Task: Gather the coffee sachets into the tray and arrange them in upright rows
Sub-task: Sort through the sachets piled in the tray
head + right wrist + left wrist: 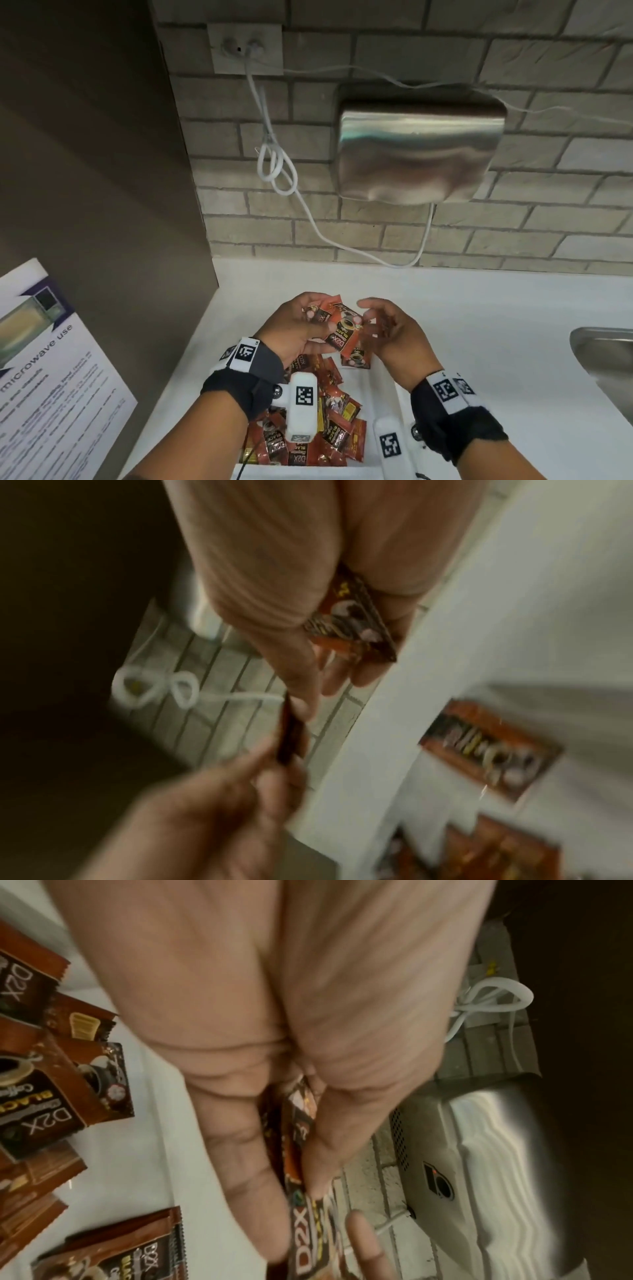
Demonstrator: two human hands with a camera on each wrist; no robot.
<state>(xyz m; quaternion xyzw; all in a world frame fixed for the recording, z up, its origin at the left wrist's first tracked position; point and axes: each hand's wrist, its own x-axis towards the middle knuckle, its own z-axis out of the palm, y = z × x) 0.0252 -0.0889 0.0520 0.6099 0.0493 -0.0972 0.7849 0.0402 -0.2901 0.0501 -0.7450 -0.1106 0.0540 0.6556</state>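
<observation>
Above the white tray [383,387], both hands are working at a small bundle of coffee sachets. The left hand [294,329] is gripping a fan of red-and-black sachets [337,325] between thumb and curled fingers; the left wrist view shows these packets [301,1218] wedged edge-on between the thumb and the fingers. The right hand [387,329] is hovering just beside the fan with its fingers curled, and the right wrist view shows a sachet [352,618] tucked against its palm under the bent fingers, though that picture is blurred. One more sachet [356,358] is lying flat on the tray floor just below the hands. Nearer the person, a loose heap of sachets [325,421] is filling the tray, jumbled and overlapping, none clearly upright. The tray is sitting on a white counter [496,325]. A steel sink [603,356] is showing at the right edge. On the brick wall behind, a metal hand dryer [419,150] is hanging with its white cable [274,164] looped down from an outlet [245,48]. A printed microwave notice [48,377] is leaning at the left.
</observation>
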